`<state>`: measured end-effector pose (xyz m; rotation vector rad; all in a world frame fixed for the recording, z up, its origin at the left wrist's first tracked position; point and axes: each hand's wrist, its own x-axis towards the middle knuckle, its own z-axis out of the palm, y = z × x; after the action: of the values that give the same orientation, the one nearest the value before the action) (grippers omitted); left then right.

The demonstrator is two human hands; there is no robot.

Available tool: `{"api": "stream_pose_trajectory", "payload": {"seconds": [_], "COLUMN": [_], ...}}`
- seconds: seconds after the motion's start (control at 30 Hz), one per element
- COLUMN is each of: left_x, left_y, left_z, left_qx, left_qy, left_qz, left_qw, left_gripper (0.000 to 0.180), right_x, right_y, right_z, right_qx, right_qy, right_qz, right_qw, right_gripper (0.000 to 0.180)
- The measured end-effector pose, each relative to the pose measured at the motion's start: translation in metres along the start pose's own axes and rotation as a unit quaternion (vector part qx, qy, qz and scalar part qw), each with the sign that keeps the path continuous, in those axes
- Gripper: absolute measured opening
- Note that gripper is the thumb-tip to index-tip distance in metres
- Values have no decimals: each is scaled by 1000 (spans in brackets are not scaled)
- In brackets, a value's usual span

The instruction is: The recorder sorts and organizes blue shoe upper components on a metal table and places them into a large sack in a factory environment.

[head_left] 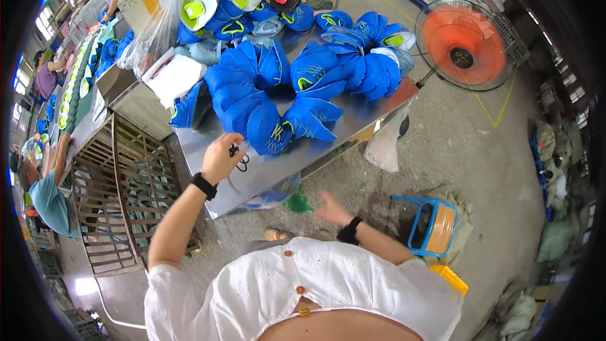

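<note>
White blouse (372,271), left hand (221,156) curled around dark object (233,149), right hand (334,209) outstretched

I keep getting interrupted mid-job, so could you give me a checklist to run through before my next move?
1. Left hand over the metal table: ok, above its near left part.
2. Dark looped item secure in the left hand: cannot tell; the fingers hide part of it.
3. Right hand free: ok, nothing shows in it, though it is blurred.
4. Right hand over the tabletop: not ok, it is off the near edge.
5. Blue shoe uppers on the table: ok, overlapping in curved rows.
6. Orange fan spinning: cannot tell from a still.
</note>
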<state>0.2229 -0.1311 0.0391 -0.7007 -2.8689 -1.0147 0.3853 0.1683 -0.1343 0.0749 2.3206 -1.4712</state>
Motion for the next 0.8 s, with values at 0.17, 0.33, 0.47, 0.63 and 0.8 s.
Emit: {"api": "stream_pose_trajectory", "payload": {"seconds": [0.17, 0.33, 0.47, 0.63, 0.8], "left_x": [-17, 39, 69, 47, -24], "left_y": [-41, -27, -18, -25, -25], "left_z": [52, 64, 97, 94, 84], "left_qx": [-46, -179, -59, -155, -256], "left_qy": [49, 117, 123, 85, 188], "left_qz": [-87, -142, -232, -289, -333], "left_qw": [994, 966, 963, 941, 888], "left_gripper": [52, 60, 62, 38, 31], "right_x": [82, 168, 231, 261, 239], "right_y": [-89, -159, -185, -204, -179], "right_z": [-85, -109, -120, -141, -154], "right_qx": [-258, -547, -619, -615, -519], "right_qy": [217, 70, -21, -164, -273], "right_qz": [-193, -279, -323, -441, -537], "right_qw": [922, 786, 716, 632, 607], "right_gripper": [91, 90, 74, 52, 35]}}
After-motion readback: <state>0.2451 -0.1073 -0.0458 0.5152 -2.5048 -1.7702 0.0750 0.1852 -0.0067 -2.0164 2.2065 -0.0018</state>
